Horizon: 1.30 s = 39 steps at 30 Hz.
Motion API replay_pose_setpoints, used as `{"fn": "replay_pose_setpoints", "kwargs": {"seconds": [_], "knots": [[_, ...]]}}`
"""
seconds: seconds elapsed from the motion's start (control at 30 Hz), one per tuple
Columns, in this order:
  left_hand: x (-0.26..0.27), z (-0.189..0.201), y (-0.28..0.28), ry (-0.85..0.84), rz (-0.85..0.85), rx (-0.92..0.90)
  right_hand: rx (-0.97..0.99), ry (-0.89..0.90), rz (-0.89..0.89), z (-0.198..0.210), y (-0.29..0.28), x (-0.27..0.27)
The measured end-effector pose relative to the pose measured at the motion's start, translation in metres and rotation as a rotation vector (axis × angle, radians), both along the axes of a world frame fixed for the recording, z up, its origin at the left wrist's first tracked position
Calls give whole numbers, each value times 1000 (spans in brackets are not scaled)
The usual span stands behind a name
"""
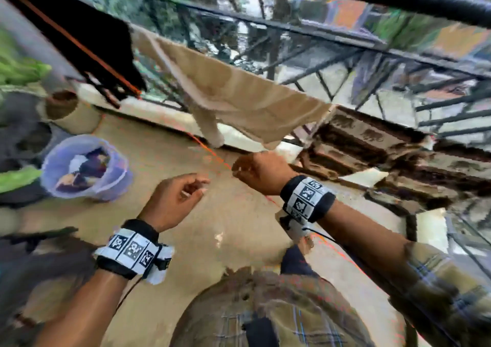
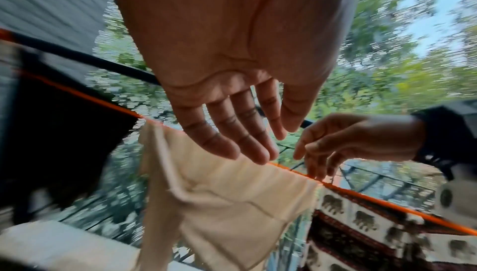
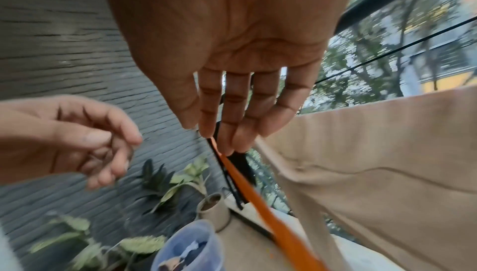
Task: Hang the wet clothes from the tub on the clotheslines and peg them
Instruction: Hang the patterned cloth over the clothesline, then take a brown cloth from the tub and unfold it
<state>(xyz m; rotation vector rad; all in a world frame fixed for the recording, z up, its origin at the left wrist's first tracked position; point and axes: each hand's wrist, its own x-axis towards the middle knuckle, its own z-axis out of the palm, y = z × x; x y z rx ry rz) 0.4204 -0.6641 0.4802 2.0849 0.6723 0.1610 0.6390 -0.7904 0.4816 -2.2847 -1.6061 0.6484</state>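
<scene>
Head view: right hand (image 1: pixel 261 172) (fingers loose) at orange clothesline (image 1: pixel 215 158).

Open gap on the line, cloth crowding both sides

A bare stretch of the orange clothesline (image 1: pixel 216 158) is left open beside the beige garment (image 1: pixel 239 99), with patterned cloth (image 1: pixel 372 144) hung close on the right and a black garment (image 1: pixel 87 41) further left. The floor (image 1: pixel 239 227) below is blocked only by the tub (image 1: pixel 53 171), well off to the left.
</scene>
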Motion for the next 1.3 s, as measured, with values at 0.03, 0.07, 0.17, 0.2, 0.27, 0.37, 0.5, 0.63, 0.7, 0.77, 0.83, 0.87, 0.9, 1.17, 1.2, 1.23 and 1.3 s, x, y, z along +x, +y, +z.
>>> {"fn": "replay_pose_setpoints", "kwargs": {"seconds": [0.03, 0.07, 0.17, 0.2, 0.27, 0.37, 0.5, 0.63, 0.7, 0.77, 0.83, 0.87, 0.9, 1.17, 1.2, 1.23, 1.3], "knots": [[-25, -13, 7, 14, 58, -25, -1, 17, 39, 0, 13, -18], [-51, -27, 13, 26, 120, -57, 4, 12, 89, -2, 27, -36], [-134, -74, 27, 119, 302, -111, 4, -81, 197, -11, 69, -92], [-156, -88, 28, 152, 350, -144, -7, -120, 192, -14, 79, -105], [-205, -116, 23, 204, 470, -230, -10, -197, 160, -24, 101, -134], [-257, -149, 10, 294, 625, -360, 88, -301, 112, -39, 123, -159], [-301, -169, 9, 324, 793, -502, 135, -222, 303, -52, 167, -191], [-315, -177, 45, 323, 881, -543, -46, 32, 413, -77, 226, -209], [-322, -178, 71, 337, 905, -552, -129, 57, 445, -96, 264, -216], [-330, -178, 99, 371, 924, -576, -251, 133, 428, -112, 305, -224], [-335, -176, 128, 412, 927, -575, -359, 212, 413, -124, 346, -235], [-337, -176, 140, 422, 924, -574, -405, 231, 421, -128, 362, -241], [-340, -177, 155, 427, 920, -572, -442, 249, 438, -131, 379, -247], [-355, -191, 273, 405, 903, -533, -692, 309, 539, -148, 491, -290], [-356, -195, 283, 398, 912, -539, -706, 317, 534, -149, 500, -293], [-358, -198, 295, 391, 921, -545, -721, 328, 530, -151, 509, -296], [-365, -211, 321, 378, 914, -575, -749, 345, 503, -157, 533, -302]]}}
